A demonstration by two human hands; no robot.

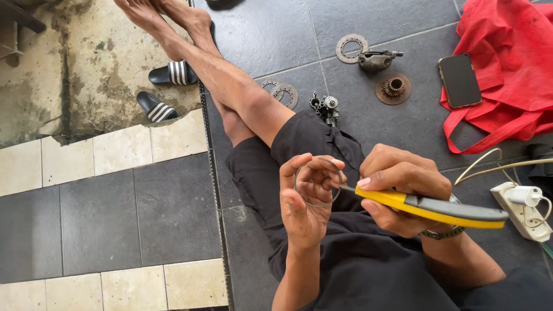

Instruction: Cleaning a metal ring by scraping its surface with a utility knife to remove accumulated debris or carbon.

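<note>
**Mia:** What is the left hand holding?

**Ben:** A thin metal ring. The fingers and thumb pinch it at its edges and hold it up over the person's lap, palm turned toward the face.

**Mia:** Is the ring heavy?

**Ben:** It looks very light. It seems springy too, so it may bend or jump away if it is squeezed hard. The rim is the best place to hold it, like the hand does.

**Mia:** And the right hand?

**Ben:** It is closed around yellow and grey pliers. The thin tip points at the ring and looks like it touches the ring's side. The wrist is bent a little inward.

**Mia:** What is on the floor?

**Ben:** Round metal gears and small bike parts lie past the knees. A phone rests on a red bag. A white power strip sits to the right. Two black sandals are farther off.
</note>
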